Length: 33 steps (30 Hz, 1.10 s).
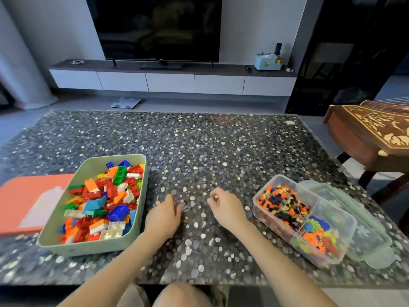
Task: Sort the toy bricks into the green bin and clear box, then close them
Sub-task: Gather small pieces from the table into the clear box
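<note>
My left hand lies low over the table, fingers stretched out and loosely flat, holding nothing as far as the blur lets me see. Just off its fingertips, to the right, sit a few small loose pieces, a dark one and, nearer me, an orange one. They are too small to read their shape or long axis.

My right hand hovers on the other side of those pieces, a little farther from them. Its fingers are curled in toward the thumb, and I cannot tell whether they pinch a piece or close on nothing.

So the pieces lie between my two hands, and the left is the nearer one. They look like the small dark and orange kind heaped in the clear box. That box stands open to the right, beyond my right hand, its long side running diagonally from far-left to near-right. I judge the carry goes rightward, away from the hand that is closest.

The clear lid lies against the box's far right side. On the left, just beside my left wrist, the green bin stands open and full of big bricks. A coral lid lies flat at the bin's left side.
</note>
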Motion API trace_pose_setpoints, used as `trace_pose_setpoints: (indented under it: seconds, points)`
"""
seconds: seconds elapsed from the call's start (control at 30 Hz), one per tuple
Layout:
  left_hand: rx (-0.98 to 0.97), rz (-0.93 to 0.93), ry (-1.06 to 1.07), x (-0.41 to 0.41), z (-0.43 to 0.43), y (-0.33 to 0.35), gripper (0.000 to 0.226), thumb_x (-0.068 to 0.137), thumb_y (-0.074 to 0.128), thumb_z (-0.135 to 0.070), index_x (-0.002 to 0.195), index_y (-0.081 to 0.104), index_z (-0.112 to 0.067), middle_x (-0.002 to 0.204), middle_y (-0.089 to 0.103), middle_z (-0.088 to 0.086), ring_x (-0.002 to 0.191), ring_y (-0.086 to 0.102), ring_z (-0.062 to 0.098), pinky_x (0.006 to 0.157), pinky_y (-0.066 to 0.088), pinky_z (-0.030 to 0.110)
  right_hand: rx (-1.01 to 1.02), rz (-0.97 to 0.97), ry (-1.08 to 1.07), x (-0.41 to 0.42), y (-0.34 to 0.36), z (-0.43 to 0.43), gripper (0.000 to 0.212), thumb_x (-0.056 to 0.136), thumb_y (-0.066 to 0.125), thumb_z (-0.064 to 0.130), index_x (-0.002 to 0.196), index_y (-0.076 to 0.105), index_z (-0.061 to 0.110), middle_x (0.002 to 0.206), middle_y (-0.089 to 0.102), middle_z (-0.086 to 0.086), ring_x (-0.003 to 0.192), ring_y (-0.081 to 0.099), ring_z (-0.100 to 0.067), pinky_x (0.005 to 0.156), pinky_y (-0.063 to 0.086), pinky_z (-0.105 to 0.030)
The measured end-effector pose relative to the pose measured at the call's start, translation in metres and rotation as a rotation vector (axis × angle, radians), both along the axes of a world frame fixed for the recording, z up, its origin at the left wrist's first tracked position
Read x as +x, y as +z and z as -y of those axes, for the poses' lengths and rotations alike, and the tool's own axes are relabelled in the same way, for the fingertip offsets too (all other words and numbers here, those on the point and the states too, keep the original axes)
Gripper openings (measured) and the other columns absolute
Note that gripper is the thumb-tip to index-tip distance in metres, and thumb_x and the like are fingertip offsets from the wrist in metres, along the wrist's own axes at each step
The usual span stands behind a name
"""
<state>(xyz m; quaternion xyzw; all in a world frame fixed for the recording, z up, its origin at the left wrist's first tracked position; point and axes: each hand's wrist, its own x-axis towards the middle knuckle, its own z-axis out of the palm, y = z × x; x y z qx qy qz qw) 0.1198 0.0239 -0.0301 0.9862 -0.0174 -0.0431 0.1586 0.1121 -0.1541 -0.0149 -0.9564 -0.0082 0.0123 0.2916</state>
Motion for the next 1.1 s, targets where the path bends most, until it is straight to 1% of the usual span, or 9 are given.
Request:
trace_pose_setpoints:
  seconds: [0.13,0.3,0.4,0.5,0.6,0.7,0.83,1.0,1.1]
  points:
    - [0.191,0.024,-0.142,-0.015,-0.007,-0.019,0.070,0.085,0.036,-0.071,0.128,0.037,-0.016,0.121,0.057,0.003,0.101,0.060,0.022,0.078,0.046,0.032,-0.230,0.008,0.090,0.017,-0.016,-0.028,0.036,0.098,0.041,0.041,0.121,0.045,0.014,0.108,0.062,-0.007,0.097,0.061,-0.028,0.071,0.043,-0.035]
    - [0.246,0.155,-0.157,0.003,-0.008,-0.028,0.065,0.090,0.031,-0.065,0.131,0.035,-0.014,0.117,0.056,0.003,0.100,0.059,0.020,0.077,0.046,0.029,-0.403,0.033,0.191,0.023,-0.027,-0.038,0.037,0.099,0.038,0.043,0.118,0.043,0.012,0.113,0.059,-0.011,0.101,0.059,-0.032,0.077,0.045,-0.038]
    - [0.304,0.178,-0.183,0.015,-0.003,-0.029,0.072,0.091,0.023,-0.064,0.139,0.031,-0.011,0.118,0.056,0.005,0.098,0.061,0.022,0.075,0.046,0.031,-0.444,0.041,0.258,0.022,-0.029,-0.033,0.032,0.101,0.036,0.035,0.120,0.043,0.010,0.116,0.057,-0.012,0.103,0.057,-0.033,0.080,0.044,-0.040]
    - [0.332,0.173,-0.301,0.025,0.000,-0.028,0.061,0.095,0.025,-0.056,0.137,0.035,-0.012,0.119,0.055,0.007,0.097,0.061,0.026,0.071,0.044,0.034,-0.474,0.080,0.337,0.022,-0.030,-0.032,0.021,0.101,0.035,0.023,0.115,0.044,0.009,0.112,0.057,-0.012,0.100,0.058,-0.033,0.071,0.039,-0.038]
    - [0.310,0.163,-0.425,0.031,-0.002,-0.024,0.044,0.100,0.029,-0.046,0.125,0.042,-0.012,0.114,0.056,0.007,0.093,0.060,0.028,0.068,0.041,0.035,-0.493,0.086,0.357,0.020,-0.027,-0.032,0.020,0.100,0.036,0.014,0.117,0.044,0.009,0.113,0.057,-0.012,0.099,0.058,-0.032,0.067,0.033,-0.035]
    - [0.323,0.126,-0.499,0.032,0.006,-0.019,0.021,0.100,0.034,-0.024,0.114,0.042,-0.011,0.109,0.055,0.009,0.089,0.058,0.029,0.068,0.041,0.037,-0.496,0.043,0.336,0.011,-0.022,-0.031,0.026,0.095,0.037,0.003,0.121,0.042,0.007,0.117,0.054,-0.013,0.103,0.055,-0.032,0.074,0.039,-0.036]
    - [0.355,0.044,-0.425,0.032,0.020,-0.015,0.028,0.092,0.039,-0.006,0.120,0.038,-0.008,0.112,0.054,0.013,0.095,0.059,0.032,0.069,0.047,0.039,-0.517,-0.012,0.291,-0.001,-0.017,-0.026,0.030,0.091,0.042,-0.004,0.119,0.041,0.005,0.119,0.053,-0.016,0.107,0.055,-0.031,0.083,0.043,-0.036]
    - [0.269,-0.046,-0.261,0.030,0.025,-0.012,0.044,0.090,0.041,0.002,0.133,0.030,-0.004,0.117,0.055,0.016,0.104,0.058,0.032,0.081,0.048,0.039,-0.288,-0.197,0.048,-0.001,-0.017,-0.019,0.024,0.097,0.041,0.004,0.121,0.044,0.004,0.117,0.059,-0.015,0.107,0.057,-0.031,0.081,0.045,-0.035]
    - [0.175,-0.078,-0.189,0.027,0.024,-0.010,0.043,0.092,0.043,0.002,0.132,0.030,-0.002,0.115,0.057,0.016,0.102,0.060,0.031,0.078,0.048,0.035,-0.075,-0.176,-0.059,-0.012,-0.012,-0.001,0.016,0.100,0.041,0.019,0.105,0.051,0.008,0.102,0.062,-0.009,0.091,0.059,-0.023,0.071,0.041,-0.030]
